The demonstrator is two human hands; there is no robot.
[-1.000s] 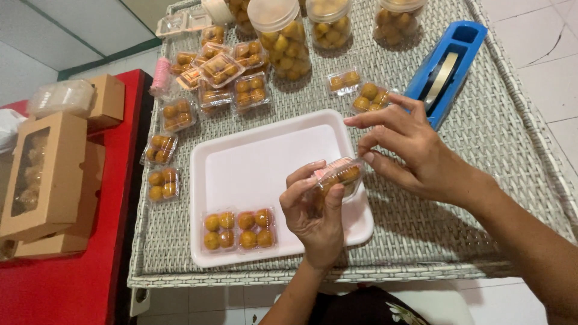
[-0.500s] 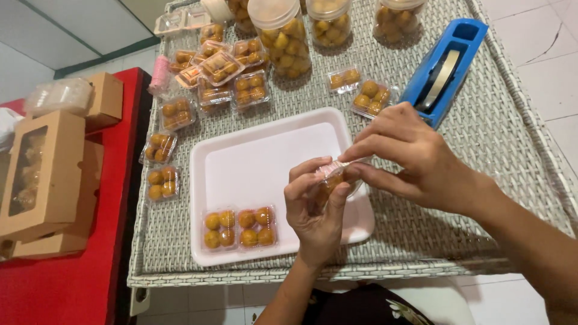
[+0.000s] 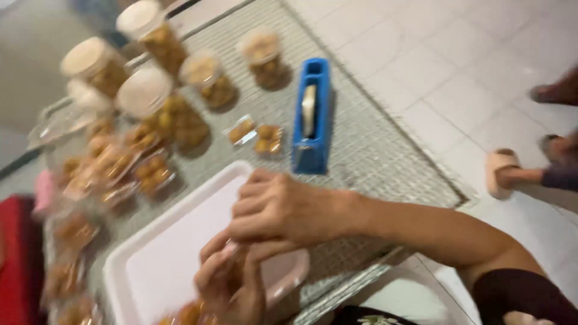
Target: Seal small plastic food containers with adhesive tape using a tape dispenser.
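The view is blurred by motion. My left hand [image 3: 232, 286] and my right hand [image 3: 283, 207] meet over the near edge of a white tray [image 3: 156, 265], both closed around a small clear packet of orange sweets [image 3: 236, 256] that my fingers mostly hide. More orange sweets [image 3: 186, 313] lie on the tray by my left wrist. A blue tape dispenser [image 3: 312, 117] stands on the woven table top just beyond my right hand.
Several clear jars of orange sweets [image 3: 162, 108] stand at the back. Small filled packets [image 3: 259, 135] lie near the dispenser and along the left side [image 3: 114, 162]. Another person's feet [image 3: 530, 168] are on the tiled floor at the right. A red surface [image 3: 15, 259] sits at far left.
The camera has swung right and tilted, so the tiled floor and someone's feet now show. My two hands stay together on the small packet over the tray.
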